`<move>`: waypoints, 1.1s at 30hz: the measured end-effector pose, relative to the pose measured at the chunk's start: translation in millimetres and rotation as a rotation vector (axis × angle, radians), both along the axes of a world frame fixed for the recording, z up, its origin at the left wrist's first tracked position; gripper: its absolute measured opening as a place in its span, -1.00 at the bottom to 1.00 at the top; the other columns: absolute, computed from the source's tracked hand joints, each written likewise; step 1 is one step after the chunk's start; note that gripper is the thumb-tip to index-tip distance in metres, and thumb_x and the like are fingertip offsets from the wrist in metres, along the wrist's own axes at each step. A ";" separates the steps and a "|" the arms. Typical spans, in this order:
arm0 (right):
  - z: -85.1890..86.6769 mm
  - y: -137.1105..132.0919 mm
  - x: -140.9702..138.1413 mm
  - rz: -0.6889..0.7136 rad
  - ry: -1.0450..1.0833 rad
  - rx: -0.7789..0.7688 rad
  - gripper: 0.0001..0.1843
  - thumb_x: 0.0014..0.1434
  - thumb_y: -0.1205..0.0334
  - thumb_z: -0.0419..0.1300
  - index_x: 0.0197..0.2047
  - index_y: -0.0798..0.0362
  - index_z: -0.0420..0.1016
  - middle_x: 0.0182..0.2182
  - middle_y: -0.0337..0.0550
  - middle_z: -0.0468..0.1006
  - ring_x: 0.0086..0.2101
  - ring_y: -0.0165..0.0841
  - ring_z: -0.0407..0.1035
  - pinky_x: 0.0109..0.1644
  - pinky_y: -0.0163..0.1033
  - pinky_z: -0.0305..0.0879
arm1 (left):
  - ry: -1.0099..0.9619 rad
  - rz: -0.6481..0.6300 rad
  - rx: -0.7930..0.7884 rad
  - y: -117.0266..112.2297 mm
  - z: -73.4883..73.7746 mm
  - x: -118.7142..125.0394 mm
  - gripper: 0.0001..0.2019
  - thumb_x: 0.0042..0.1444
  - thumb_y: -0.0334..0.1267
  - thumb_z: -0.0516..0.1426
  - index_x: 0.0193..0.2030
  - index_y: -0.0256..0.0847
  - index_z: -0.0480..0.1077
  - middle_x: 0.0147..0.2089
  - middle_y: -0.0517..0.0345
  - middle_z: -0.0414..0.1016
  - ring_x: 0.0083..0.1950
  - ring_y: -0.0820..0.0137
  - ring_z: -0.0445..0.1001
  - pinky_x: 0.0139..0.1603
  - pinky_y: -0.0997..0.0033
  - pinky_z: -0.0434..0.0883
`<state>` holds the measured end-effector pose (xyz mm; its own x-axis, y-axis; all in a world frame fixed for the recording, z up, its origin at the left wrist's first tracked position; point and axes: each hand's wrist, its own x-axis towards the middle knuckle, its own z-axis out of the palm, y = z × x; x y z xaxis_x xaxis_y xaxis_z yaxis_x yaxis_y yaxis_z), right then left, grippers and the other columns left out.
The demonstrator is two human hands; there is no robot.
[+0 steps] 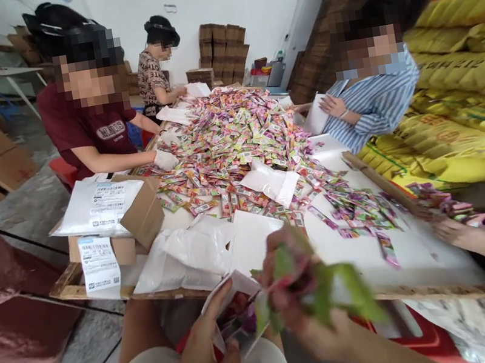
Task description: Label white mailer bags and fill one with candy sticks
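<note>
Low at the table's near edge, my left hand (pixel 205 350) grips a white mailing bag (pixel 245 280) by its side, with the mouth of the bag spread. Some small colourful packets show inside it. Just to the right, my right hand (pixel 313 323) is closed around a bunch of green and pink packets (pixel 318 286), blurred by motion, beside the bag's mouth. White mailing bags (pixel 180 255) lie flat on the table in front of my hands. Beyond them a large heap of small packets (pixel 238 127) covers the table's middle, with a filled white bag (pixel 271 183) on its near side.
An open carton (pixel 144 212) with a labelled white parcel (pixel 99 204) stands at the table's left corner, a label sheet (pixel 99 265) beside it. Several people work around the table; a co-worker's hand (pixel 455 230) at right holds packets. Yellow sacks (pixel 469 133) are stacked behind.
</note>
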<state>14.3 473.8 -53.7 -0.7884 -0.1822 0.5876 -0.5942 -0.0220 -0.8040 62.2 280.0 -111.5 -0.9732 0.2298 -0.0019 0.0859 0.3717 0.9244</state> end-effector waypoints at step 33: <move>-53.0 -44.7 31.1 -0.094 -0.069 0.696 -0.65 0.21 0.02 0.18 -0.03 0.05 0.46 -0.06 0.08 0.49 -0.05 -0.10 0.38 -0.01 -0.03 0.31 | -0.153 0.074 0.310 -78.4 -1.7 65.9 -0.40 0.20 -0.08 0.14 0.37 -0.06 0.15 0.45 0.01 0.09 0.43 0.09 0.07 0.41 -0.02 0.10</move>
